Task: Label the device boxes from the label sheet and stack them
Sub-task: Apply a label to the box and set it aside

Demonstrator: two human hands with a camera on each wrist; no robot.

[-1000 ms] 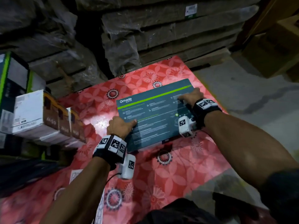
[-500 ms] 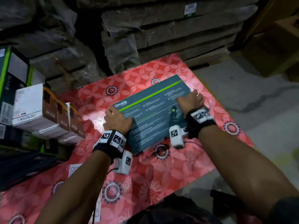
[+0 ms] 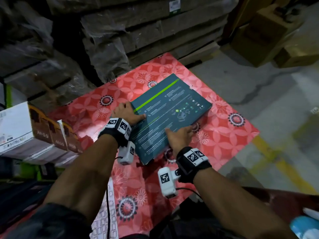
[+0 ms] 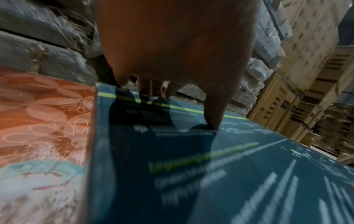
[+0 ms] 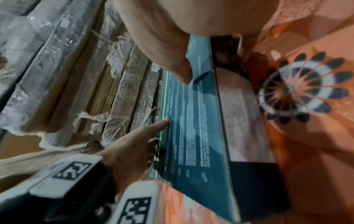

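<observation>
A flat teal device box (image 3: 172, 107) with a green stripe lies slanted on the red floral cloth (image 3: 224, 138). My left hand (image 3: 127, 114) grips its left corner, with the thumb on top and the fingers curled over the far edge. The left wrist view shows that thumb (image 4: 212, 118) pressing on the box lid (image 4: 191, 166). My right hand (image 3: 179, 137) holds the near long edge, thumb on top and fingers down the side. In the right wrist view the box (image 5: 191, 121) is seen edge-on below the right hand (image 5: 162, 30). The white label sheet (image 3: 105, 219) lies under my left forearm.
Several white and brown boxes (image 3: 34, 131) lean in a stack at the left. Plastic-wrapped cardboard stacks (image 3: 138, 31) rise right behind the cloth. Brown cartons (image 3: 276, 31) stand at the back right. Concrete floor with a yellow line (image 3: 284, 169) borders the cloth's right side.
The box has turned on the cloth, its right end swinging farther away. My right hand slid from the far right end to the near long edge. My left hand moved to the left corner.
</observation>
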